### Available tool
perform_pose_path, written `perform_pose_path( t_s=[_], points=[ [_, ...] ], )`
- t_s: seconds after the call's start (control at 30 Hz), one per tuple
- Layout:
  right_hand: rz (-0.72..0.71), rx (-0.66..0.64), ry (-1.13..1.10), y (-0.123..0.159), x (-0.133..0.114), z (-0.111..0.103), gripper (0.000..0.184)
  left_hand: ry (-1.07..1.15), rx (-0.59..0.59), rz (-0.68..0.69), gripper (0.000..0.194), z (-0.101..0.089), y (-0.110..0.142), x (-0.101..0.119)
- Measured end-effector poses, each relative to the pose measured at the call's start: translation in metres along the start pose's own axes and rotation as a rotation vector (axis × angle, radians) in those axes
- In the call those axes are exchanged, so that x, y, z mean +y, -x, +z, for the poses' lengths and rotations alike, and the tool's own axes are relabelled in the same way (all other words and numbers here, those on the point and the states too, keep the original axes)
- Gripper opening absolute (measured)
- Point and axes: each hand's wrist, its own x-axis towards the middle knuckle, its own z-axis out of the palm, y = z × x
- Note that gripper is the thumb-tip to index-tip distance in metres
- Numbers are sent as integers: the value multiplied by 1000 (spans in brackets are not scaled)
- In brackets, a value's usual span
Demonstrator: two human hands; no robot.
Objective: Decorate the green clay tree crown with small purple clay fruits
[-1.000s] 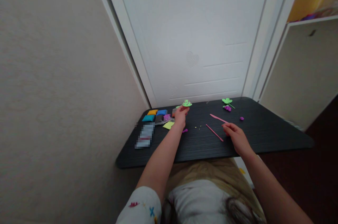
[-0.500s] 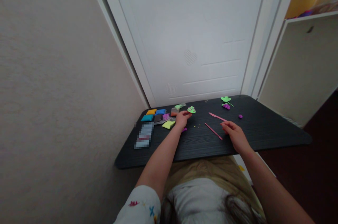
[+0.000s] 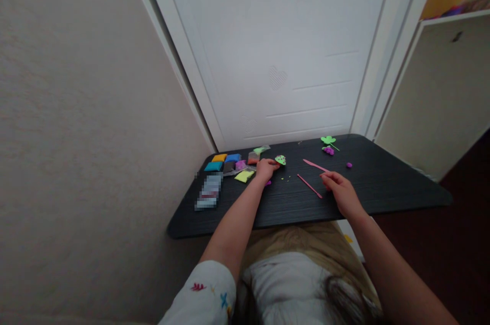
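My left hand (image 3: 265, 168) is closed at the fingertips on a green spotted clay piece (image 3: 280, 160), shaped like a mushroom cap, low over the black table. A bit of purple (image 3: 268, 182) shows beside that wrist. On the right, my right hand (image 3: 340, 190) is closed in a pinch; whatever it may hold is too small to make out. The pink modelling knife (image 3: 314, 165) lies just beyond it, its near end hidden by the fingers. A thin pink stick tool (image 3: 309, 185) rests between my hands, near tiny yellow crumbs (image 3: 283, 179).
Several colored clay packs, including a blue one (image 3: 233, 157) and a yellow one (image 3: 244, 176), lie left on the black table (image 3: 291, 210), by a blurred pale packet (image 3: 210, 191). At the right are a green clover shape (image 3: 328, 140), a purple cluster (image 3: 328, 150) and a purple ball (image 3: 349, 165).
My left hand has lowered the green spotted piece and brought it slightly right, tilting it. My right hand stays pinched in nearly the same place. The view has shifted slightly.
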Motion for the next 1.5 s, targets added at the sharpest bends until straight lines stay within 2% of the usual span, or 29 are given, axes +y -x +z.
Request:
perform_pose_path(
  t_s=[0.5, 0.9, 1.5],
  points=[
    [-10, 3, 0, 0, 1, -1, 29, -32, 9, 15, 29, -7, 9, 3],
    [-6, 7, 9, -1, 1, -1, 29, -58, 29, -12, 29, -7, 6, -1],
    [-19, -5, 28, -1, 2, -1, 27, 58, 43, -20, 29, -2, 2, -2]
  ],
)
